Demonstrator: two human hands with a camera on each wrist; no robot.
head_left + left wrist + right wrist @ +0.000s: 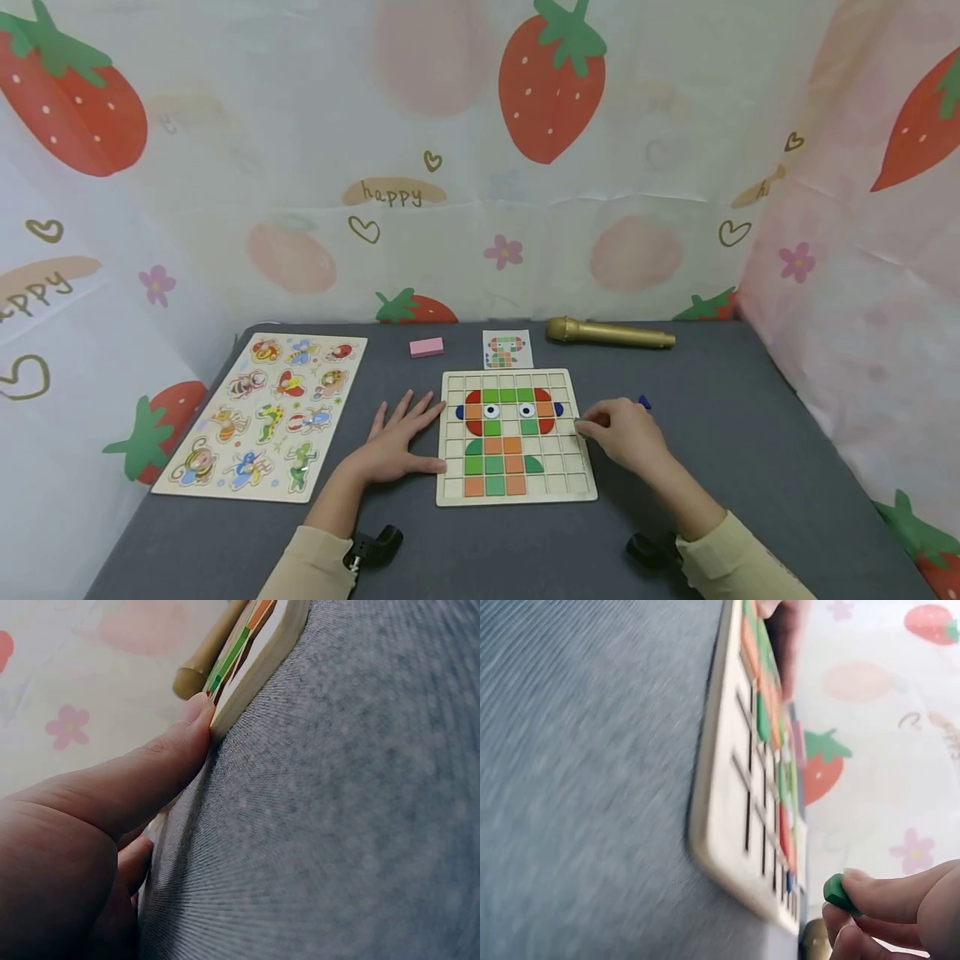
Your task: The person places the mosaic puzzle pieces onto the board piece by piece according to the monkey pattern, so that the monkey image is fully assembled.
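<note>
A wooden grid board (577, 487) lies on the dark table, with red, green, orange, blue and eye-marked pieces set in its squares. Spread out at the board's left side, my left hand (395, 442) touches the edge with its fingertips and thumb. Over by the right edge, my right hand (626, 433) pinches a small green block (840, 894) between thumb and finger. In the right wrist view that block is held apart from the board. A small blue piece (644, 402) shows just beyond the right hand. Behind the board stands a pattern card (507, 350).
To the left lies an insect-picture puzzle board (258, 421). A pink block (426, 347) and a gold microphone (611, 332) are at the back of the table (517, 550). A strawberry-print cloth (465, 258) hangs behind and along the sides.
</note>
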